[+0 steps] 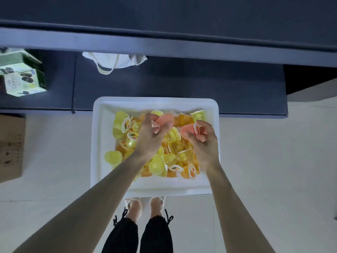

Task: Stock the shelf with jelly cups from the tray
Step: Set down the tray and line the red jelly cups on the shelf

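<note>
left hand (152, 136) pinches a pink jelly cup (165, 119) at mid-frame; right hand (203, 143) grips a second pink cup (187, 130) beside it. under them, yellow and orange cups (156, 166) fill the white tray (155, 102), below the dark shelf (182, 44) at top.

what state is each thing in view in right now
left hand, grips a pink jelly cup over the tray
right hand, grips a second pink cup
tray, on the floor, partly filled
yellow and orange cups, heaped loose in the tray
shelf, no jelly cups visible on it
white bag, slumped on the shelf
green boxes, stacked on the shelf at left
</note>
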A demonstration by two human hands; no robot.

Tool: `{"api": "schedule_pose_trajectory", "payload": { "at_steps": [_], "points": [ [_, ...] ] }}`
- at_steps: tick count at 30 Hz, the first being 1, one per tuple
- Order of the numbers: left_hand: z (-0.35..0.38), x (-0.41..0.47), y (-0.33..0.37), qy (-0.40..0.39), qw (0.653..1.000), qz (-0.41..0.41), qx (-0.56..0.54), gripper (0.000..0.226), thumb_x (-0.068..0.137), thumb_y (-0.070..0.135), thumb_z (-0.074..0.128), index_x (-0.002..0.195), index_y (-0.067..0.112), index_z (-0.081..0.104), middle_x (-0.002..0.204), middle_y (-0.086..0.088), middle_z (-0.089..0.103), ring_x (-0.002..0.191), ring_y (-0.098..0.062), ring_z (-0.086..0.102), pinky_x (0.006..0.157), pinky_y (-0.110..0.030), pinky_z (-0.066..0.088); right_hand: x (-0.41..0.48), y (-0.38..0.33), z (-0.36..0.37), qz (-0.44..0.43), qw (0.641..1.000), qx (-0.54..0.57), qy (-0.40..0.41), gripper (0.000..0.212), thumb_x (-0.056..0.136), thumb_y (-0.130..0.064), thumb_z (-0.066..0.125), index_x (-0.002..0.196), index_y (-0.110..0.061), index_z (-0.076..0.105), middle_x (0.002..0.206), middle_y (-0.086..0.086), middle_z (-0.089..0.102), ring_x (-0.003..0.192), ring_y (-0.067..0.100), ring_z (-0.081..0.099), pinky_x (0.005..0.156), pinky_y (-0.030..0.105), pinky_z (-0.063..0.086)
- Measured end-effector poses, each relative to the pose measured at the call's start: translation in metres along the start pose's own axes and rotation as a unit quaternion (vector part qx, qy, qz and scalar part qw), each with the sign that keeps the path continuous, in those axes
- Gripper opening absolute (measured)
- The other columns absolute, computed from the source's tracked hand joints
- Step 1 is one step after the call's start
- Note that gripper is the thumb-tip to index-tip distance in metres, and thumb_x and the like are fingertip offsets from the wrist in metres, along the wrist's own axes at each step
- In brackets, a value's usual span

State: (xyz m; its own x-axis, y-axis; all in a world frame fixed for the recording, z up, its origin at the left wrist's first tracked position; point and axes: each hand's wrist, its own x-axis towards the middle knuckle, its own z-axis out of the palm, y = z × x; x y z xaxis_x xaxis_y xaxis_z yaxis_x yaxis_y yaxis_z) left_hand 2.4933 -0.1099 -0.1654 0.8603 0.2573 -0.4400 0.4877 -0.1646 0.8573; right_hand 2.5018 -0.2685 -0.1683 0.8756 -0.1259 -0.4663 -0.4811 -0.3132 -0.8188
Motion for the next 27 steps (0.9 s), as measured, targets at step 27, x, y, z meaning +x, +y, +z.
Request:
{"api": "schedule_pose_trajectory", "payload": {
  "at_steps": [27],
  "points": [
    [-0.345,-0.253,0.464,0.331,0.852,0.397,-0.089,0.031,0.081,0.013,0.072,0.109,0.025,0.068,0.108,0.000,0.057,0.097,0.013,0.051,0.078,-0.001,0.039,-0.265,-0.594,-0.017,-0.520,0.818,0.126,-0.211,0.028,0.083,-0.006,0.070,0.105,-0.022,0.068,0.113,0.005,0.067,0.099,0.008,0.064,0.083,0.019,0.050]
  ]
}}
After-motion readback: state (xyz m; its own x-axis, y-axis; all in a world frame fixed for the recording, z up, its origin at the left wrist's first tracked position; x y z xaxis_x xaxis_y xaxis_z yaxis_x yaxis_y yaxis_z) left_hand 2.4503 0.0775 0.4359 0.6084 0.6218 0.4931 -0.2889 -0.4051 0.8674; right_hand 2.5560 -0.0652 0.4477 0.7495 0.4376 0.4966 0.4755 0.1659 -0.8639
